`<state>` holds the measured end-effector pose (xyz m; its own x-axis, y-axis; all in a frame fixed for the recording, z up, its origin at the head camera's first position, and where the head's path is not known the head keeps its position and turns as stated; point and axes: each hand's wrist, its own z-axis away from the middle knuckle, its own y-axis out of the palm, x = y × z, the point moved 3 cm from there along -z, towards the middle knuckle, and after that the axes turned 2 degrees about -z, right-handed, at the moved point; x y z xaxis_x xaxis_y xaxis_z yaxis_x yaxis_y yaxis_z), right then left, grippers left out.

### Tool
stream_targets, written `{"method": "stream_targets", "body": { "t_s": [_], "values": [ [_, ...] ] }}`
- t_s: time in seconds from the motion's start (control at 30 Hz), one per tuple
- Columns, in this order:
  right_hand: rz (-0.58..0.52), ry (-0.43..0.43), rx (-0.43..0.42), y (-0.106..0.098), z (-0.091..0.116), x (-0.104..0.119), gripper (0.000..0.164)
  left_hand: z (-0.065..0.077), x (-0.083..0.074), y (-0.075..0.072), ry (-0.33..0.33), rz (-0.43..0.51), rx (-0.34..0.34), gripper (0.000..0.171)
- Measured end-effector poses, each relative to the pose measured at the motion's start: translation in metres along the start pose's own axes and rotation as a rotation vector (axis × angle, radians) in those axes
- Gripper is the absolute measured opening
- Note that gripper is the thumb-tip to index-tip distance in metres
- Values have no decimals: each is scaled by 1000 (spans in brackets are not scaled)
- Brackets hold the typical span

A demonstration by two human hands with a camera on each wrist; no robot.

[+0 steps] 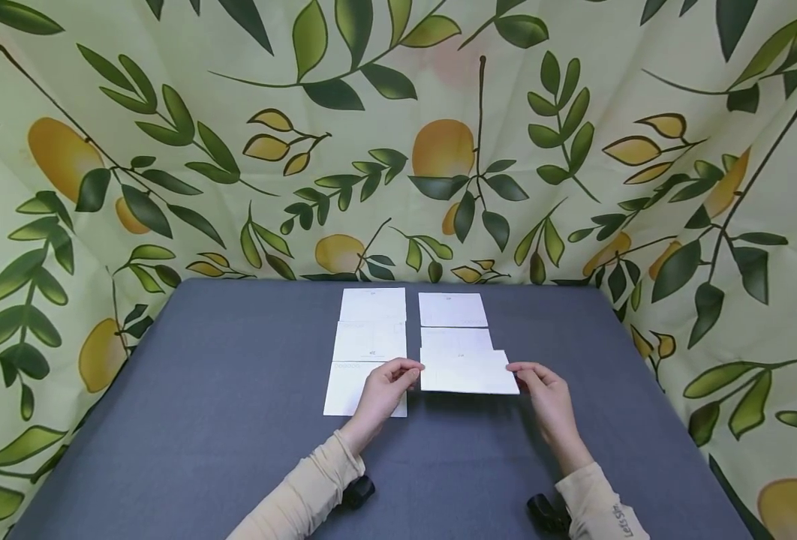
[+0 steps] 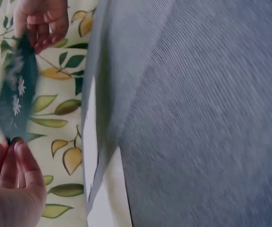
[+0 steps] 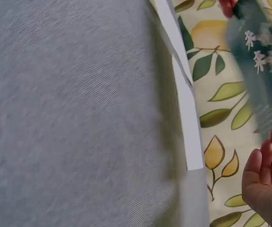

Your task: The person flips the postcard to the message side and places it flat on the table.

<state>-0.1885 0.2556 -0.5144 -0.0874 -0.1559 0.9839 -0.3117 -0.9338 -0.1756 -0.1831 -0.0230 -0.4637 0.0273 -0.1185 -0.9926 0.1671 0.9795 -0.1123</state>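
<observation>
My left hand (image 1: 388, 386) and right hand (image 1: 550, 397) hold one postcard (image 1: 469, 373) between them, each pinching a side edge with thumb and fingers. Its white back, with faint print, faces up in the head view. Both wrist views show its other face, dark green with white flower-like marks, on the postcard (image 2: 18, 90). It is held above the table, and its far edge overlaps a white card (image 1: 455, 338) of the right column. Beyond that lies another card (image 1: 452, 309). Below my left hand is the nearest card (image 1: 351, 394) of the left column, partly hidden.
Two more white cards, a middle card (image 1: 370, 341) and a far card (image 1: 374, 305), continue the left column toward the table's back edge. A dark grey-blue cloth covers the table (image 1: 203, 420). Behind it hangs a leaf-and-fruit patterned curtain (image 1: 385, 45). Black wrist devices sit under both sleeves.
</observation>
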Motion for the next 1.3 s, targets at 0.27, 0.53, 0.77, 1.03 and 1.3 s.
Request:
{"method": "stream_targets", "body": {
  "t_s": [0.27,0.53,0.77,1.03,1.3],
  "values": [
    [269,37,109,7,27,41,32,-1,5,5,77,-345,94,22],
    [502,-11,223,15,30,41,29,0,7,17,165,-598,171,24],
    [545,-91,237,17,31,39,26,1,6,23,198,-713,169,23],
    [641,-58,290,19,29,40,24,-2,7,28,212,-791,184,22],
    [802,-134,302,27,27,37,29,-2,6,33,231,-925,177,22]
  ]
}}
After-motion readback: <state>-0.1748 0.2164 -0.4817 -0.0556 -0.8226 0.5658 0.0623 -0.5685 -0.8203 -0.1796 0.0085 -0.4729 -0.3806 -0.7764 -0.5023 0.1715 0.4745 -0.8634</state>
